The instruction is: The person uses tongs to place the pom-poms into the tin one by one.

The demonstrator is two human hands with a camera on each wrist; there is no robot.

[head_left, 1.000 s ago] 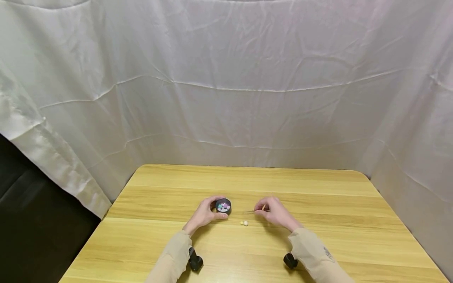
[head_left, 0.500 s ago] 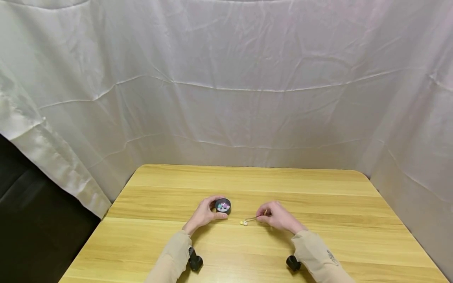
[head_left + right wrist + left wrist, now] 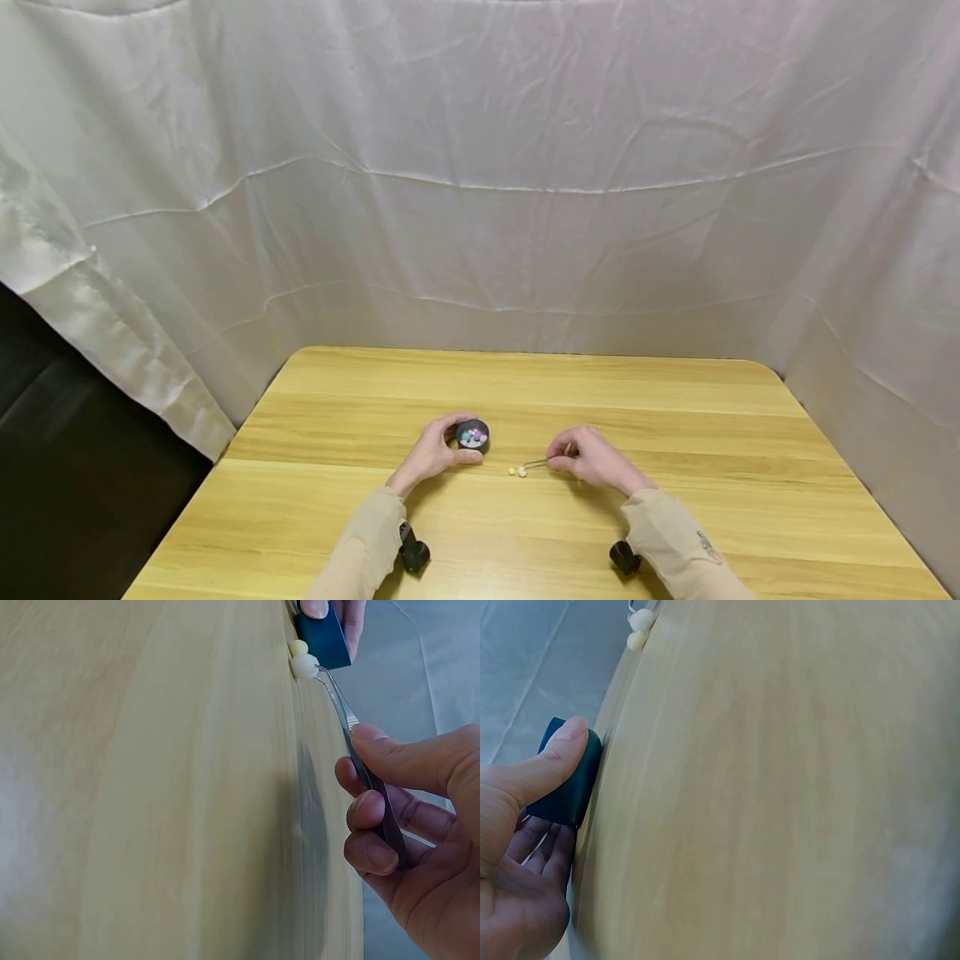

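Observation:
My left hand (image 3: 433,452) holds a small round dark container (image 3: 564,796) at its side, thumb on the near side and fingers behind. Small purple, teal and pale balls (image 3: 476,437) lie inside it. In my right hand (image 3: 596,462) are bent-tip metal tweezers (image 3: 387,817), pinched between thumb and fingers. Their tips are right at a white ball (image 3: 304,667) on the table. Just left of that ball, in the head view, is a smaller yellow ball (image 3: 512,472).
The wooden table (image 3: 360,375) reaches back to a hanging pale curtain (image 3: 480,250). Black camera mounts (image 3: 414,553) sit at both wrists, close over the tabletop. A dark surface (image 3: 75,467) stands beyond the table's left side.
My right hand has come slightly nearer and to the right, and the tweezer tips have moved down to the white ball. My left hand and the container have stayed in place.

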